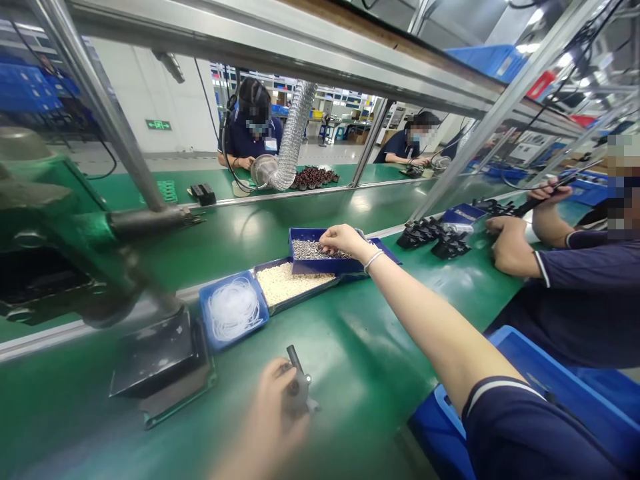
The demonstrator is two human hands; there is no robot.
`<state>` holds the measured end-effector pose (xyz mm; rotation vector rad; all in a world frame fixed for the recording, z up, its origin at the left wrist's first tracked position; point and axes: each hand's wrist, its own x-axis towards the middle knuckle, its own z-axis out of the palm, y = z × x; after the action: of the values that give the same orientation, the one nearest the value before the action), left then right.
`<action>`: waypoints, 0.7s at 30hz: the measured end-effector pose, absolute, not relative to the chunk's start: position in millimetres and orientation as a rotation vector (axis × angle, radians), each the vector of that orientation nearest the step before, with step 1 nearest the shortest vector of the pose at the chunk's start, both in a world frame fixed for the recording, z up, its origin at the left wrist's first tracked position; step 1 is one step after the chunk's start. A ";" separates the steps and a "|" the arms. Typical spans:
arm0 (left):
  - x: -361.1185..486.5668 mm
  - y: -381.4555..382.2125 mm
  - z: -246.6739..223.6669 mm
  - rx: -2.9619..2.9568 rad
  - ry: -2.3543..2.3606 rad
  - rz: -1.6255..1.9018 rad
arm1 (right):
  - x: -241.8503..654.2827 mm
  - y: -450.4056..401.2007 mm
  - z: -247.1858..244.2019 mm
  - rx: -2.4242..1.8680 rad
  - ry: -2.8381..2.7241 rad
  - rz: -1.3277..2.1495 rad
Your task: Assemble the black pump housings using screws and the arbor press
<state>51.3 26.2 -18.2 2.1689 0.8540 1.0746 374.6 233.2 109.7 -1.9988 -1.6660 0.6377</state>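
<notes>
My left hand [270,407], blurred, is low over the bench with its fingers closed around a black plastic fitting [299,385] that has a short tube pointing up. Farther forward, my right hand [346,240] reaches into a dark blue bin [313,267] of small metal pins or screws [309,250]. Its fingertips are pinched together among them; whatever they hold is too small to make out. Under and beside that bin sits a tray of small cream-coloured pieces [285,283]. To its left, a blue tray [206,313] holds coiled clear tubing [234,308].
A green machine [55,220] with a black box-like base [155,353] stands at left. Black parts [435,237] lie by a co-worker [575,287] at right. A blue crate [530,353] is near my right arm. Metal frame bars [450,147] cross overhead; two people work opposite.
</notes>
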 end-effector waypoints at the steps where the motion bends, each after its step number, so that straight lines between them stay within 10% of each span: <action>1: 50.9 26.2 -17.9 2.165 0.848 1.073 | 374.2 233.4 111.0 -1.983 -1.634 0.646; 11: 34.0 38.4 -7.0 2.049 0.811 1.025 | 292.0 135.9 151.8 -1.485 -1.730 0.599; 21: 37.9 32.2 -9.2 1.800 0.798 0.922 | 198.9 16.4 72.6 -1.164 -2.091 0.646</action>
<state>37.9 32.2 -9.2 1.7997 0.7979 0.9217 198.9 16.4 72.6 -1.1636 -2.0909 0.6463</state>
